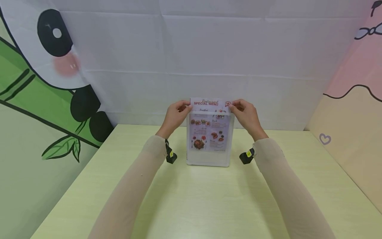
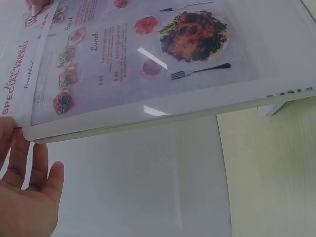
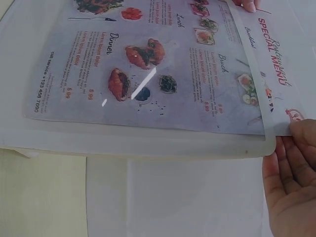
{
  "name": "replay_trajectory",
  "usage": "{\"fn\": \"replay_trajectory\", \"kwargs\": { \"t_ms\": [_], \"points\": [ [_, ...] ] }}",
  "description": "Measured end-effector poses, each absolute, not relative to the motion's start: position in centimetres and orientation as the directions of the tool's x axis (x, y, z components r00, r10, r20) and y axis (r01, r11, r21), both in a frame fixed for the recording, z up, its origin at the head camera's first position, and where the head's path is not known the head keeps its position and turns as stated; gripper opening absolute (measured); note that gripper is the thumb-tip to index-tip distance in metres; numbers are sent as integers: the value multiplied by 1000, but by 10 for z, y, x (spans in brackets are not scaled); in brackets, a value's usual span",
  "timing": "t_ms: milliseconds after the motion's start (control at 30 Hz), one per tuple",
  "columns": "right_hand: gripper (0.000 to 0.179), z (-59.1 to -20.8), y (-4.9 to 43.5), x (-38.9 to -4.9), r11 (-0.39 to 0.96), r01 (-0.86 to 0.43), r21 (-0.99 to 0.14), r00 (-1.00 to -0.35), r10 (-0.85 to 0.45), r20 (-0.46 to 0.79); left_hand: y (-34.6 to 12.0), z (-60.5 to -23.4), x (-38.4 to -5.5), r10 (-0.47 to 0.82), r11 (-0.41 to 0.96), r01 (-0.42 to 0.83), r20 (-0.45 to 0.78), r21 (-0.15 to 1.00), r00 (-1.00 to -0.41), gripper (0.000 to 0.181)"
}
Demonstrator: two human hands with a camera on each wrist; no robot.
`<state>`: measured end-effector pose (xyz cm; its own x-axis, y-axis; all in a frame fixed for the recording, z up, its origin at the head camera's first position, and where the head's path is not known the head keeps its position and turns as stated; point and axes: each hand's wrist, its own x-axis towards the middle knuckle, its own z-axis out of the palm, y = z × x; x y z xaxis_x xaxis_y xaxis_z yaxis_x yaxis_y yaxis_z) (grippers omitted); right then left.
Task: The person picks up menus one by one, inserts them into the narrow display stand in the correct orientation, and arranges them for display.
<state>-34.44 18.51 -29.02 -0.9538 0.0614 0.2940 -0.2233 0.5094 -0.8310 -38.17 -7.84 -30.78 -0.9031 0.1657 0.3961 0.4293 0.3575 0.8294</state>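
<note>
A printed menu sheet (image 1: 206, 105), headed "Special Menu", sits partly inside a clear upright sign holder (image 1: 208, 158) with a white frame. Its top strip sticks out above the holder's upper edge, while its lower edge shows above the holder's base. At the sheet's upper left corner my left hand (image 1: 176, 114) pinches the paper between thumb and fingers. My right hand (image 1: 247, 116) pinches the upper right corner beside the red round logo. Both wrist views show the fingertips at the paper's corners, right by the holder's rim (image 3: 266, 140).
The holder stands on a pale wooden table (image 1: 191, 202) near its back edge, close to a white backdrop (image 1: 209, 49). Painted cartoon panels flank it, a green bamboo one (image 1: 18, 66) at left and a pink and cream one (image 1: 352, 116) at right.
</note>
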Motion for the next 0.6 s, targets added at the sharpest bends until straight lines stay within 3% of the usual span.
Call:
{"fn": "replay_trajectory", "kwargs": {
  "t_ms": [600],
  "points": [
    [31,-292,182,-345,473,-248,-845,-947,67,315,-77,-307,-382,155,372,422,392,827,-907,27]
  ]
}}
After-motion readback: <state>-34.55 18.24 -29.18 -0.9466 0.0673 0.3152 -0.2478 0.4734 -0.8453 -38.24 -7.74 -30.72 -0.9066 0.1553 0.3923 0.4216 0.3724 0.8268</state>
